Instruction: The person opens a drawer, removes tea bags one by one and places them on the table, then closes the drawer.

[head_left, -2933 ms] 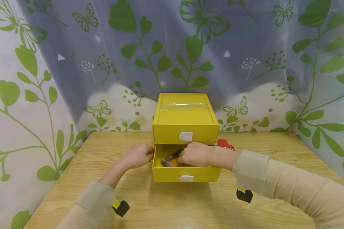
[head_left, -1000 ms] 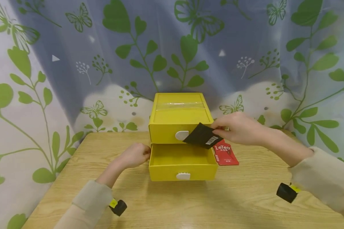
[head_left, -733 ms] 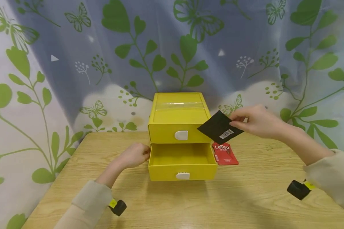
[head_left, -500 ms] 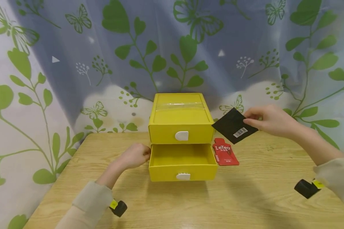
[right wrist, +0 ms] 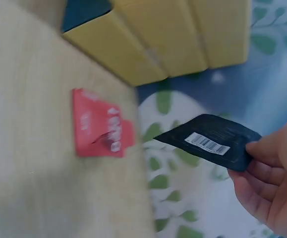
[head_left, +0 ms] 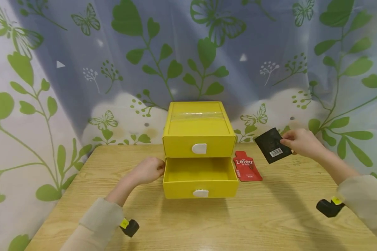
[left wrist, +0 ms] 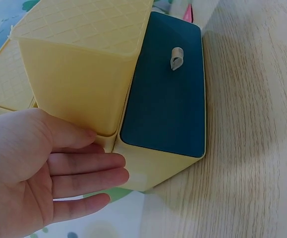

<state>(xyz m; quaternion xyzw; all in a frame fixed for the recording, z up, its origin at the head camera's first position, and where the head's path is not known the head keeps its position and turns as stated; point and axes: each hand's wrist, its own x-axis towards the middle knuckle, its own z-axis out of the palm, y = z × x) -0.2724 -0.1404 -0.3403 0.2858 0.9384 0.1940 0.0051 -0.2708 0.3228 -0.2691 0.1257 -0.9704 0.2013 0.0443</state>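
My right hand (head_left: 303,143) pinches a flat black packet (head_left: 271,144) with a white barcode label between thumb and fingers. The packet is held in the air to the right of a yellow drawer cabinet (head_left: 198,125). One drawer (head_left: 201,188) with a white handle is pulled out, and no contents show inside. My left hand (head_left: 148,170) is at the drawer's left side. In the left wrist view its thumb (left wrist: 76,134) touches the cabinet by the drawer, with the other fingers fairly straight. A red LeTea packet (head_left: 247,169) lies on the table right of the drawer.
The cabinet stands on a wooden table (head_left: 257,223), near a patterned curtain (head_left: 128,115) behind it. A dark blue-green drawer front (left wrist: 165,94) with a white tab shows low on the cabinet in the left wrist view. Clear tape (head_left: 198,115) crosses the cabinet's top.
My right hand reached inside the drawer, lifted the packet out and carried it rightward, then slightly down. The packet has turned. My left hand has stayed beside the drawer.
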